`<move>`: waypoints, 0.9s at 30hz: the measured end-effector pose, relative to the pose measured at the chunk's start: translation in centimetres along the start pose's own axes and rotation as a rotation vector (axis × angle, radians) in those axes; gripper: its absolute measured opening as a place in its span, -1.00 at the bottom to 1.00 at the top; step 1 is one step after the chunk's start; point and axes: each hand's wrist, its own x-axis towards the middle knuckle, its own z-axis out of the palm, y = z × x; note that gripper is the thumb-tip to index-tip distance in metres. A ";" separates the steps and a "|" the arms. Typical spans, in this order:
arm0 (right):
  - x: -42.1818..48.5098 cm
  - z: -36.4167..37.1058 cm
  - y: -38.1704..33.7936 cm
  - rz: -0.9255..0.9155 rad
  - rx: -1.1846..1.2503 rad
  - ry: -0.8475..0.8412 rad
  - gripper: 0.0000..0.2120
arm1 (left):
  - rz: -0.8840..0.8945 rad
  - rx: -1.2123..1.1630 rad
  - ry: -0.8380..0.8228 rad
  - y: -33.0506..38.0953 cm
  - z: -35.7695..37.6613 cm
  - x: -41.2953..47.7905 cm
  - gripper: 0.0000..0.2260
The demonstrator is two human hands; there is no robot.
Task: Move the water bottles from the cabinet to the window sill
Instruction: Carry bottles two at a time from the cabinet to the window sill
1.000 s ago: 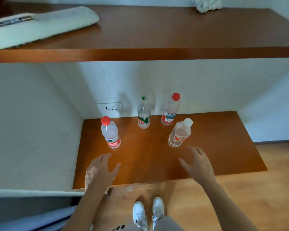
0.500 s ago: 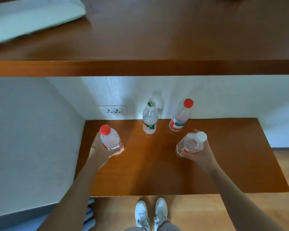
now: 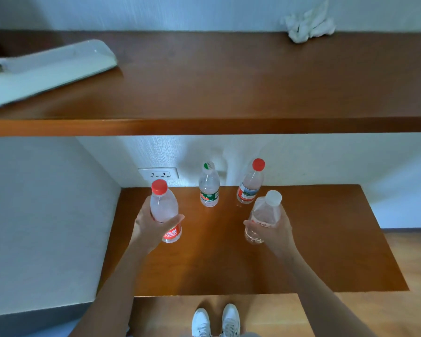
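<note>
Together both forearms reach forward over the lower cabinet shelf (image 3: 326, 239), left hand (image 3: 153, 227) wrapped round the red-capped water bottle (image 3: 164, 207) at nine o'clock, right hand (image 3: 275, 229) curled round the white-capped water bottle (image 3: 265, 212) at three o'clock.

The single head camera looks forward and down from above, close over the upper shelf (image 3: 229, 81), onto the lower surface (image 3: 326, 251) and the person's shoes (image 3: 215, 321).

soft daylight, slight wide-angle warping
</note>
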 end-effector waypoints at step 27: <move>-9.0 12.9 -16.1 -0.381 0.259 -0.425 -0.31 | 0.091 -0.408 0.514 0.4 -10.3 -14.9 -0.45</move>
